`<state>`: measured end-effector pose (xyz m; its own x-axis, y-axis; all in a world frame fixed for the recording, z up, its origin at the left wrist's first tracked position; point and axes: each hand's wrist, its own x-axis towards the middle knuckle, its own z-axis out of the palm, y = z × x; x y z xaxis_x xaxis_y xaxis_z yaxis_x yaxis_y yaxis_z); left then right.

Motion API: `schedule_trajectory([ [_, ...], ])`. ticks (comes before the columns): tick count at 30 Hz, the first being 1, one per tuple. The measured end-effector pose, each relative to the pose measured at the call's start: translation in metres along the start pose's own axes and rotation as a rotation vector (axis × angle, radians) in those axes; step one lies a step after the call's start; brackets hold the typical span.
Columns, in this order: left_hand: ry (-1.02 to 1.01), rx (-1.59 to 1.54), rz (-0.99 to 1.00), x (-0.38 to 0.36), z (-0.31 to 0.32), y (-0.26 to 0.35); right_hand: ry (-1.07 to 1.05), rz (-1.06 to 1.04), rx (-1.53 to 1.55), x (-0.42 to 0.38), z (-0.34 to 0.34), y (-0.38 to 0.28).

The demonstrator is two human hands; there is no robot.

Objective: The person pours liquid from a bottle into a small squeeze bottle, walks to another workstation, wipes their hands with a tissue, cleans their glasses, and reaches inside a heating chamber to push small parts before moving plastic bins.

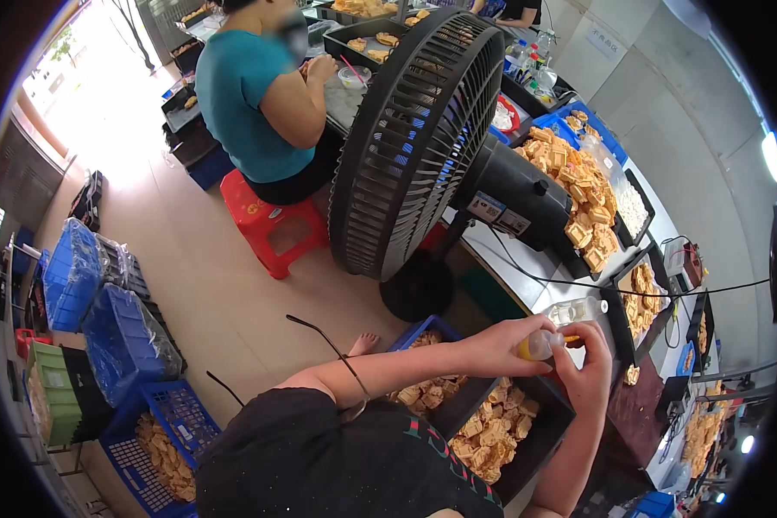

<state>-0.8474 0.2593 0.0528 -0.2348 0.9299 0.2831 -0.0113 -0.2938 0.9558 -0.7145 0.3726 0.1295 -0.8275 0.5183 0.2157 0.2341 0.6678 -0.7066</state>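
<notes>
My left hand [511, 347] is closed around a small translucent bottle [540, 346] with yellow at its lower end. My right hand [587, 358] meets it at the bottle's neck, fingers pinched on a small yellow piece [571, 339]; whether that is a cap or a tip I cannot make out. Just behind my hands is a clear plastic bottle [577, 311] with a white cap. Below my forearms, a black bin [554, 416] holds many tan moulded pieces [496, 429].
A large black fan [419, 142] stands ahead. Tan pieces are heaped on the bench [578, 190], where a black cable [630, 290] crosses. Another person [255, 104] sits on a red stool [272, 220]. Blue crates [125, 337] stand at left.
</notes>
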Motion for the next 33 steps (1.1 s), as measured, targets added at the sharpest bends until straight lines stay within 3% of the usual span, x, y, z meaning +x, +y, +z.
schedule_trajectory([
  [4,0.086,0.119,0.119,0.001,0.004,-0.005,-0.053,-0.047,-0.021,0.007,-0.010,-0.018],
  [7,0.175,0.162,0.179,0.003,0.004,-0.008,-0.011,0.040,0.049,0.010,-0.006,-0.009],
  [9,0.150,0.140,0.185,0.004,0.001,-0.007,0.019,0.046,0.115,0.012,-0.004,-0.014],
  [12,0.059,0.159,0.154,0.000,-0.013,-0.001,-0.085,-0.048,-0.058,0.017,-0.010,-0.036],
  [14,-0.020,0.136,0.124,0.000,-0.011,0.003,-0.153,0.039,0.046,0.014,-0.017,-0.040],
  [15,-0.044,0.116,0.096,-0.001,-0.012,0.004,-0.198,-0.049,0.013,0.015,-0.022,-0.033],
  [17,-0.058,0.101,0.072,-0.002,-0.006,0.002,-0.154,0.150,0.201,0.005,-0.019,-0.029],
  [18,-0.036,0.104,0.078,-0.003,-0.003,-0.001,-0.118,0.125,0.243,0.002,-0.019,-0.025],
  [20,-0.007,0.154,0.094,-0.001,0.003,-0.003,-0.027,0.139,0.085,-0.002,-0.017,-0.022],
  [23,0.002,0.217,0.081,0.008,0.007,-0.003,-0.008,0.329,0.147,-0.005,-0.017,-0.018],
  [26,-0.057,0.211,0.068,0.014,0.012,-0.001,0.069,0.242,0.143,-0.011,-0.020,-0.020],
  [30,-0.153,0.025,0.010,0.016,0.018,-0.015,0.016,0.217,0.359,-0.018,-0.029,-0.007],
  [33,-0.141,-0.043,-0.020,0.019,0.025,-0.015,0.097,0.143,0.139,-0.019,-0.033,-0.011],
])
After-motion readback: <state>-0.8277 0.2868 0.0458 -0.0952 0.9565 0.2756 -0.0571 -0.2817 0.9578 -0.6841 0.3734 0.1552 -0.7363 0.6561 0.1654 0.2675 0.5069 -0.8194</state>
